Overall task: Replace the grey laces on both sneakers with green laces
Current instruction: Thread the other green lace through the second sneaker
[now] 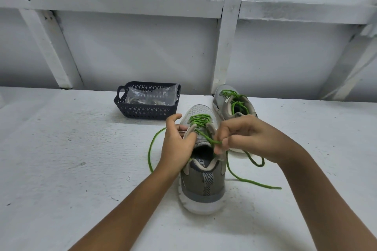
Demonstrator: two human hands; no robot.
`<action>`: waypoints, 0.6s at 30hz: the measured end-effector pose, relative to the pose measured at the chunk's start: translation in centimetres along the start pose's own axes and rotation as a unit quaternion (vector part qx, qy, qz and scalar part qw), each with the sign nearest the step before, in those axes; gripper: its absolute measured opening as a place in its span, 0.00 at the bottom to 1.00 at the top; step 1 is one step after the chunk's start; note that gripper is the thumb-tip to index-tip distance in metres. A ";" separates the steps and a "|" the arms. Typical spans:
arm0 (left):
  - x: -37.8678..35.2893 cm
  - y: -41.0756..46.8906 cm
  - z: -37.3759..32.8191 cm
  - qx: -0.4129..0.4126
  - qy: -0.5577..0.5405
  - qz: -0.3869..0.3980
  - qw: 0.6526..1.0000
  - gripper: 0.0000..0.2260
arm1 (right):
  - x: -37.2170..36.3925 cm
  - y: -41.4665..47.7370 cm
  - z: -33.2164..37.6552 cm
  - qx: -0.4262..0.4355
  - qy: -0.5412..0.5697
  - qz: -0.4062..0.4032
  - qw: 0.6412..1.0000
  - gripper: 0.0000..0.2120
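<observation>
A grey sneaker (pixel 201 187) stands in front of me, heel toward me, with a green lace (pixel 199 120) threaded through its eyelets. My left hand (pixel 176 142) grips the left side of its collar and eyelet strip. My right hand (pixel 242 136) pinches a strand of the green lace just above the shoe's opening. One loose lace end (pixel 152 149) curves on the floor to the left; the other (pixel 255 182) trails to the right. A second grey sneaker (pixel 234 106) with green laces stands behind, near the wall.
A dark plastic basket (pixel 146 108) holding clear plastic packaging sits at the back left of the sneakers. A white wall with white beams (pixel 226 47) rises right behind the white floor surface (pixel 71 159).
</observation>
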State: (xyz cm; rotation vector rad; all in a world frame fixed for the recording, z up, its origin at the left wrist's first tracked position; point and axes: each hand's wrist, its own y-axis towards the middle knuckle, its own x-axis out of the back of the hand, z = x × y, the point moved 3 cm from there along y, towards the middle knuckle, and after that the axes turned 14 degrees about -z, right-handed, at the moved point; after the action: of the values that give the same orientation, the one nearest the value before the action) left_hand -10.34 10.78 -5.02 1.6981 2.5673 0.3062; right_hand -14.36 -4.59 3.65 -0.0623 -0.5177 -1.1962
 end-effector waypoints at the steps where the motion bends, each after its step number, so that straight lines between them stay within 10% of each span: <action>1: 0.0 0.0 0.0 0.000 0.001 0.001 1.000 0.21 | 0.0 0.0 0.0 0.000 0.005 0.009 1.000 0.13; 12: 0.5 -1.4 -3.8 -0.177 0.089 0.030 0.980 0.03 | 0.1 3.9 0.5 -0.122 0.263 -0.165 0.943 0.07; 15: -0.1 -2.4 -5.3 -0.252 0.133 0.102 0.953 0.22 | -0.3 5.4 1.6 -0.171 0.374 -0.195 0.891 0.07; 18: -0.2 -3.0 -6.0 -0.146 0.010 0.198 0.969 0.19 | -0.6 6.4 2.1 -0.201 0.398 -0.215 0.869 0.09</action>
State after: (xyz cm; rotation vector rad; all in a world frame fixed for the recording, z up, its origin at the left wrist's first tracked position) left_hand -13.90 8.58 0.30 2.0734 2.0446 0.6816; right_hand -9.53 -1.04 6.63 0.2002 0.4817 -1.6163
